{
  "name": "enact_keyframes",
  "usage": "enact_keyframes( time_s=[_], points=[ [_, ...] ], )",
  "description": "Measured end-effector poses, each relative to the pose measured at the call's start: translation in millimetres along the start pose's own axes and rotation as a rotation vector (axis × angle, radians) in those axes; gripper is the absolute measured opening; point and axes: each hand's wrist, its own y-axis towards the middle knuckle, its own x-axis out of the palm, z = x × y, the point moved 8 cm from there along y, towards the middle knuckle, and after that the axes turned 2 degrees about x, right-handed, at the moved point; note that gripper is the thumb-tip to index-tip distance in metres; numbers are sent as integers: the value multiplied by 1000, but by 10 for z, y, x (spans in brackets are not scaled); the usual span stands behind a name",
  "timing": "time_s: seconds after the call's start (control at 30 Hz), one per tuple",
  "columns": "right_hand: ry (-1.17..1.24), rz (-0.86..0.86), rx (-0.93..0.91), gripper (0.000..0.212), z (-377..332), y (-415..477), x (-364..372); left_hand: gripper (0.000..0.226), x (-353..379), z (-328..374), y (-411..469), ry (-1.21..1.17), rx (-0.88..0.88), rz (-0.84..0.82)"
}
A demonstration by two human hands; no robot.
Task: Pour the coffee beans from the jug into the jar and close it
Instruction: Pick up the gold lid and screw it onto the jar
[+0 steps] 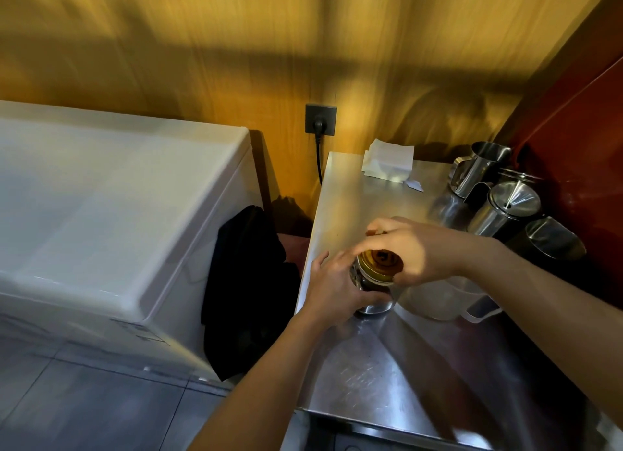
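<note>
A glass jar (372, 293) with dark coffee beans inside stands near the left edge of the steel counter (387, 359). My left hand (332, 283) wraps around the jar's side. A gold and brown lid (379, 263) sits on the jar's mouth, and my right hand (409, 250) grips that lid from above. Just right of the jar stands a clear plastic jug (445, 298), upright, with its handle toward the right; it looks empty.
Several steel pitchers (499, 197) crowd the counter's back right by a red wall. White folded napkins (387, 162) lie at the back. Left of the counter are a white chest freezer (111, 214), a black cloth (246, 282) and a wall socket (320, 120).
</note>
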Motion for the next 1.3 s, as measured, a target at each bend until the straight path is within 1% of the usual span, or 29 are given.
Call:
enact_keyframes(
  time_s=[0.03,0.07,0.1,0.13,0.17,0.23,0.3,0.37,0.4,0.43,0.47,0.5,0.57,0.63,0.67,0.7,0.73,0.77,0.8,0.83,0.87,0.93,0.97,1.0,1.07,1.1,1.2,1.23,1.3],
  points=[
    [-65,58,35,52,-9,13,-37,70,1,8,0,-2,3,-3],
    [-167,121,94,55,12,26,-76,71,5,17,-1,-2,8,-6],
    [-266,172,165,68,40,32,-103,70,8,27,-3,-2,17,-8],
    [-311,204,205,80,74,36,-102,69,11,34,-8,-7,27,-6],
    [-281,196,205,86,95,45,-75,69,10,35,-12,-18,31,-3],
    [-82,67,139,77,98,54,31,68,1,33,-12,-16,22,5],
    [-12,-21,60,66,73,54,89,66,4,27,-6,12,12,2],
    [-144,74,97,54,55,74,38,67,2,31,-6,1,18,4],
    [-243,153,148,58,56,82,-15,68,1,40,-11,-4,27,3],
    [-301,211,205,69,69,79,-57,70,-1,46,-14,-4,36,2],
    [-289,234,236,79,98,71,-60,71,4,46,-19,-1,42,2],
    [-221,217,233,83,120,63,-29,71,5,43,-22,2,41,1],
    [-30,98,173,78,141,39,43,68,-2,38,-21,11,28,5],
    [3,19,101,70,118,11,84,68,-8,35,-12,9,16,12],
    [-47,49,100,63,114,4,78,69,-10,37,-11,1,15,14],
    [-139,122,135,59,112,5,32,71,-14,44,-15,-9,18,17],
    [-248,205,190,65,110,2,-36,71,-19,51,-24,-22,23,20],
    [-315,280,248,75,124,-9,-101,72,-25,54,-30,-35,27,25],
    [-322,323,270,84,146,-21,-133,71,-23,57,-35,-42,29,26],
    [-292,318,245,87,151,-19,-119,71,-22,57,-32,-37,28,24],
    [-245,267,193,84,138,-5,-75,69,-17,54,-26,-23,25,20],
    [-215,172,85,65,56,28,22,69,-5,42,-14,4,19,13],
    [-234,199,102,55,49,42,19,71,1,38,-16,4,19,13],
    [-267,273,159,50,58,54,-34,71,1,34,-21,-2,20,17],
    [-322,406,278,58,78,46,-160,71,-1,24,-35,-9,8,22],
    [-306,416,275,61,93,45,-167,70,-1,18,-35,-10,4,20],
    [-208,253,145,64,75,48,-31,68,17,30,-5,-27,17,-30],
    [-205,231,139,63,75,27,-9,68,22,28,11,-53,8,-60],
    [-201,293,174,64,101,-21,-49,68,29,5,34,-151,-25,-122]
  ],
)
